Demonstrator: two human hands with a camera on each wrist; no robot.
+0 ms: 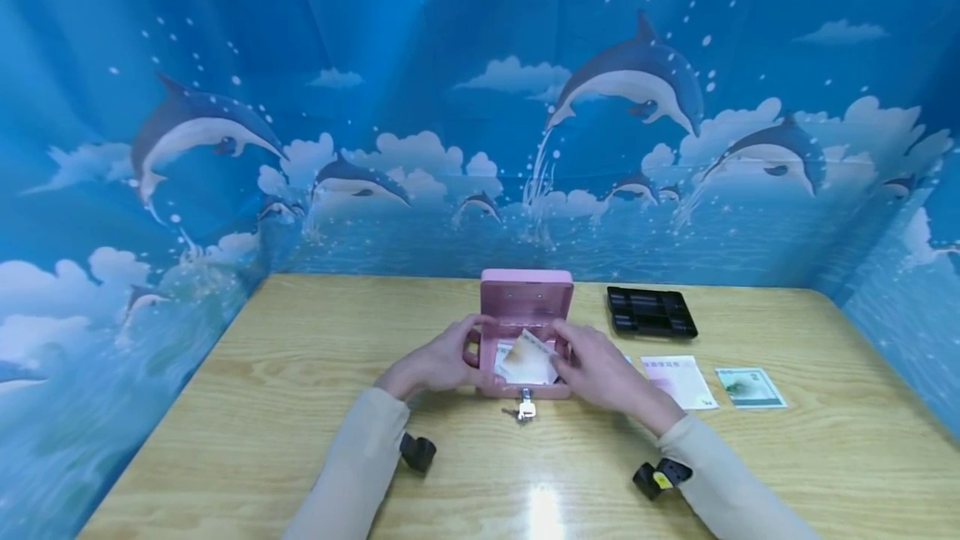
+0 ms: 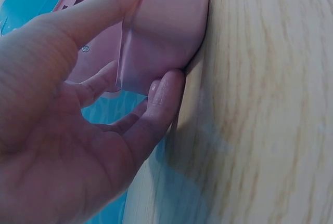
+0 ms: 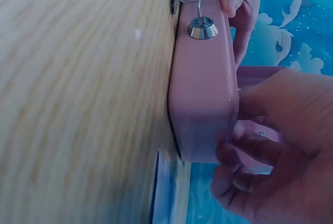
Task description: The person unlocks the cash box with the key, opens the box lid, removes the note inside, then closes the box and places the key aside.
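Squarely keyhole-forward, pink cash box (image 1: 525, 357), long axis left-right, gripped by both hands (image 1: 517, 361).

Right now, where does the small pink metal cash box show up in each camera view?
Head: pink metal cash box at table centre, lid up, between both hands.
Left wrist: top centre, its side wall against the fingers.
Right wrist: centre, front wall vertical.
Shared landmark: the light wooden table.
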